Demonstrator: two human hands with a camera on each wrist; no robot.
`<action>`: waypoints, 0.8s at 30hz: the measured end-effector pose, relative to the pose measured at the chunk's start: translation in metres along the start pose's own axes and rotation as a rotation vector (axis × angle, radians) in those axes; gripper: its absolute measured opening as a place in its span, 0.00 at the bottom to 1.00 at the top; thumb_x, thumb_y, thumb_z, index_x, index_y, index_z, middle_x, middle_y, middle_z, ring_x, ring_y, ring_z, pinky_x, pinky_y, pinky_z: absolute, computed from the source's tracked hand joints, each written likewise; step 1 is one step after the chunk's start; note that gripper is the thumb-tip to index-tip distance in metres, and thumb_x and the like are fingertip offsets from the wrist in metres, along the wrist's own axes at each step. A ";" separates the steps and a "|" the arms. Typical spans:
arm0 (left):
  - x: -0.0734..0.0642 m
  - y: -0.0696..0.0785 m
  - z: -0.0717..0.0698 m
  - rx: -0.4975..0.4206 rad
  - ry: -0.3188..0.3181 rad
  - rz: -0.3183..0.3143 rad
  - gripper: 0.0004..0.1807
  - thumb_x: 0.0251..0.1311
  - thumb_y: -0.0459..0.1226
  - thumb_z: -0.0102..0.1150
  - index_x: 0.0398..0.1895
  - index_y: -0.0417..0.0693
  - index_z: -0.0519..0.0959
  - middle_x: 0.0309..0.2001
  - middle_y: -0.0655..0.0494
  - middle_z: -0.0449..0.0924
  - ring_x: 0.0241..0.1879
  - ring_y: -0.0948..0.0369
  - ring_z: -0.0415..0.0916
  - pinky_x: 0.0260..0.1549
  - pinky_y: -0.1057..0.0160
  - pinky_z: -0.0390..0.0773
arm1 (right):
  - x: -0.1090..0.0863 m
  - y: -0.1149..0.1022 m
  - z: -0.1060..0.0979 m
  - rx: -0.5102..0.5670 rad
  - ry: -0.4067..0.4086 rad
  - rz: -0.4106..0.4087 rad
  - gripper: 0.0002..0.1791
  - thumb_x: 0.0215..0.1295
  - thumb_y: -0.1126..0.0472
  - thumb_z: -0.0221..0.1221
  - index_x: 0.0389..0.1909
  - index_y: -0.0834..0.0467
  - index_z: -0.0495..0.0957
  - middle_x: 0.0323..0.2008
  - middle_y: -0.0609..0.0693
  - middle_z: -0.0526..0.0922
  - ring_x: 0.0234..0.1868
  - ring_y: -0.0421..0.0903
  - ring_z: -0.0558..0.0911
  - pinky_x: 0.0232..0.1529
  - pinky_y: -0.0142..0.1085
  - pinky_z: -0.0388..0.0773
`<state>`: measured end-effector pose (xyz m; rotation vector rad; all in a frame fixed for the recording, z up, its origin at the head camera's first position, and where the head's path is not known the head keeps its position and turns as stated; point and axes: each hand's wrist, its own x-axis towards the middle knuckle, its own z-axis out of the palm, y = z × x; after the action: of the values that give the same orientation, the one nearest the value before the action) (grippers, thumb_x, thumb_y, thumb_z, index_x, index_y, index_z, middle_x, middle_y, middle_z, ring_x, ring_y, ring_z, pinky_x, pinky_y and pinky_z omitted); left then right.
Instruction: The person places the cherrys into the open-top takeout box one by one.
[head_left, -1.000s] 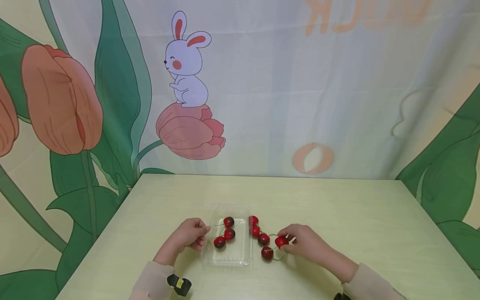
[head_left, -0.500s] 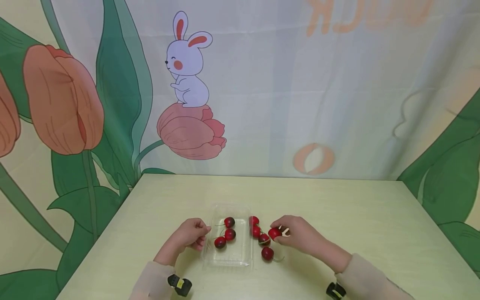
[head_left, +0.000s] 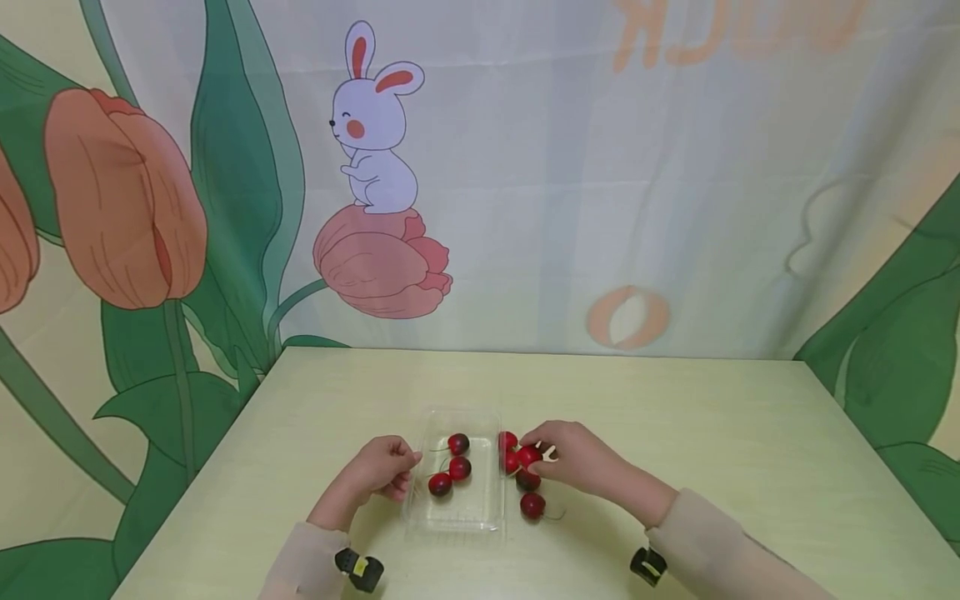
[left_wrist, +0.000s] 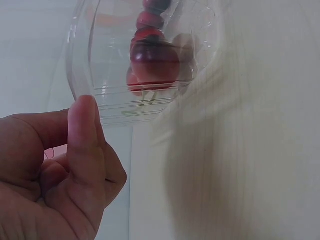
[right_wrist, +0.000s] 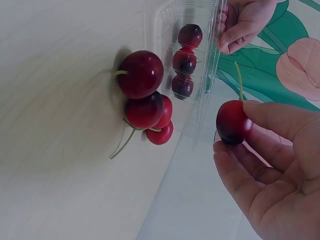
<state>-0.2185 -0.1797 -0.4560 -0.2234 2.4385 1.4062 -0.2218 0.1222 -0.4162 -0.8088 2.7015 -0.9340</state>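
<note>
A clear plastic box (head_left: 480, 504) sits on the table with three dark red cherries inside, one of them a middle cherry (head_left: 460, 468). My left hand (head_left: 382, 468) pinches the box's left rim between thumb and finger; the left wrist view shows the thumb (left_wrist: 82, 120) at the rim. My right hand (head_left: 581, 460) holds a red cherry (right_wrist: 233, 121) by its sides with the fingertips, its green stem sticking up. That cherry is raised above the loose ones, just right of the box. Several loose cherries lie along the box's right side, the nearest cherry (head_left: 532, 505) with its stem pointing right.
The pale wooden table (head_left: 675, 417) stretches out on both sides and behind the box. A printed curtain (head_left: 510, 208) with a rabbit and tulips hangs at the table's far edge. Each wrist carries a small black camera (head_left: 649, 566).
My right hand has moved left and slightly away from me with the cherry, from the right of the loose cherries to over them. The left hand and box have stayed in place.
</note>
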 end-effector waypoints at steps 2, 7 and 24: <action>0.000 0.000 0.000 -0.002 0.001 0.001 0.10 0.74 0.37 0.56 0.35 0.40 0.74 0.24 0.54 0.70 0.21 0.62 0.72 0.21 0.69 0.82 | 0.003 -0.003 0.001 0.001 -0.007 0.006 0.16 0.63 0.67 0.68 0.51 0.65 0.84 0.47 0.56 0.88 0.46 0.49 0.85 0.48 0.44 0.87; 0.000 0.000 -0.001 -0.005 -0.001 -0.001 0.10 0.74 0.37 0.56 0.35 0.40 0.74 0.24 0.55 0.70 0.20 0.63 0.72 0.20 0.70 0.81 | 0.008 -0.009 0.006 -0.012 -0.026 0.003 0.16 0.63 0.68 0.67 0.52 0.66 0.84 0.47 0.58 0.88 0.47 0.50 0.86 0.49 0.44 0.86; 0.001 -0.003 0.000 -0.004 -0.001 -0.008 0.09 0.74 0.36 0.56 0.35 0.40 0.74 0.24 0.55 0.71 0.20 0.63 0.72 0.20 0.70 0.81 | 0.031 -0.019 0.015 -0.048 -0.064 -0.026 0.17 0.63 0.69 0.67 0.53 0.66 0.84 0.49 0.58 0.89 0.48 0.49 0.84 0.57 0.48 0.83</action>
<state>-0.2192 -0.1814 -0.4585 -0.2330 2.4316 1.4083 -0.2343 0.0849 -0.4157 -0.8703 2.6740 -0.8374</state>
